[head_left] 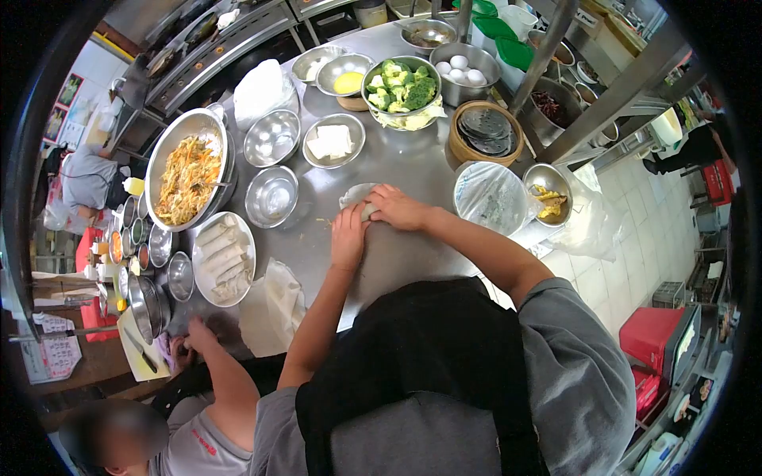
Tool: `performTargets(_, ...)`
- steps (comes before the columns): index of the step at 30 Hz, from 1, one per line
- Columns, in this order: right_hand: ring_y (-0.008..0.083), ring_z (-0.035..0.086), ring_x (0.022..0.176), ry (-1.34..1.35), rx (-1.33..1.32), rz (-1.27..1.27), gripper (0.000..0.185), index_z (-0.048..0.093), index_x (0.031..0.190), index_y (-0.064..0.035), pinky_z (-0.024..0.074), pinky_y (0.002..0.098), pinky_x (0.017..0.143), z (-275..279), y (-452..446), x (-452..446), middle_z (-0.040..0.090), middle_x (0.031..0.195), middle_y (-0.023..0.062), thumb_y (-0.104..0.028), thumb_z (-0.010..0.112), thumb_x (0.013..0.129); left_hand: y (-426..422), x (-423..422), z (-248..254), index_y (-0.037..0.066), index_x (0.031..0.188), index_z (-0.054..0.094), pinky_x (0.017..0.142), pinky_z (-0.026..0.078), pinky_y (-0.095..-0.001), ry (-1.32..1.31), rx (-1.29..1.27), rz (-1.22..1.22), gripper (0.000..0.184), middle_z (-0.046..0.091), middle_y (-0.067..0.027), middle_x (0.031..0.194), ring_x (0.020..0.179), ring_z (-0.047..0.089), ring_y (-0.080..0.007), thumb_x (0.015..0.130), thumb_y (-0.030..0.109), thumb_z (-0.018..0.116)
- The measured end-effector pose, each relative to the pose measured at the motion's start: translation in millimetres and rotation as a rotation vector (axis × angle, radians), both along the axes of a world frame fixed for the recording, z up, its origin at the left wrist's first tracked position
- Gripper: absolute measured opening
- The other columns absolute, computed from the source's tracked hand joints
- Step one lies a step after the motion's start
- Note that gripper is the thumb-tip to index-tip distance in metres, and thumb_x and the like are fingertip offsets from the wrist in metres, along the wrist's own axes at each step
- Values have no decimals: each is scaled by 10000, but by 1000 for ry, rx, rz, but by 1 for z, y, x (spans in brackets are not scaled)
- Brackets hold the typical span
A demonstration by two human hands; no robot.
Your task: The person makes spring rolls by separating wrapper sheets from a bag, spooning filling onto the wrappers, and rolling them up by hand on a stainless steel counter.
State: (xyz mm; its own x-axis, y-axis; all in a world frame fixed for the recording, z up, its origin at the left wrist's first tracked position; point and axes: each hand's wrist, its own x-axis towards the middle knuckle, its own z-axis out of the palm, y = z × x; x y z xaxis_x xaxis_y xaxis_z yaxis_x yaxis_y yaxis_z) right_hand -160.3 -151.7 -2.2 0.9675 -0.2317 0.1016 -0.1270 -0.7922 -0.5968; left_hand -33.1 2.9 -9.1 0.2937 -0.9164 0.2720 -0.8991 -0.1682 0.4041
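At the middle of the steel table, my left hand (348, 236) and my right hand (398, 208) meet on a pale spring roll (357, 193). The fingers of both hands curl over it, and the loose end of its wrapper lies beyond them. Much of the roll is hidden under my fingers. To the left, an oval white plate (248, 289) carries several finished rolls (225, 250). A stack of thin wrappers (274, 309) lies by my left forearm. A large bowl (163, 139) of shredded filling (189, 181) with a utensil in it stands further left.
Metal bowls of broccoli (403, 85), white blocks (330, 143) and eggs (460, 71) stand at the back. A bamboo steamer (456, 151) and a plastic-covered container (490, 198) are on the right, near a steel post (548, 55). A co-worker (208, 412) works close at left, beside a knife (143, 353).
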Motion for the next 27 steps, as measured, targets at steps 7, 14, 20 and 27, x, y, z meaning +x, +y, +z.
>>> performTargets(7, 299, 479, 1249, -59, -161, -54, 571, 561, 1305, -113, 402, 446, 1032, 20, -2, -22, 527, 1298, 89, -219, 782, 790, -4, 12, -2, 71, 1312, 552, 977, 445, -456, 20, -34, -79, 479, 569, -128, 1267, 1153, 544, -351, 865, 163, 697)
performTargets(14, 311, 501, 1211, -74, -131, -61, 546, 596, 1269, -129, 420, 435, 1020, 9, -8, -19, 557, 1254, 80, -186, 790, 762, -9, 9, 16, 83, 1309, 562, 969, 447, -457, -5, -5, -101, 477, 554, -127, 1247, 1137, 541, -357, 863, 173, 704)
performTargets(20, 341, 498, 1191, -144, 79, -92, 532, 607, 1245, -105, 429, 434, 1036, 13, -17, -24, 566, 1236, 93, -123, 794, 747, -11, 15, 11, 88, 1310, 568, 962, 448, -455, 6, 10, -109, 493, 553, -114, 1226, 1132, 539, -348, 850, 184, 715)
performTargets(27, 343, 501, 1182, -92, 83, -104, 514, 619, 1222, -112, 431, 434, 1033, -1, -22, -24, 575, 1224, 93, -131, 802, 743, -13, 20, 13, 83, 1298, 572, 964, 448, -456, 38, 26, -132, 512, 561, -121, 1227, 1135, 541, -351, 821, 158, 741)
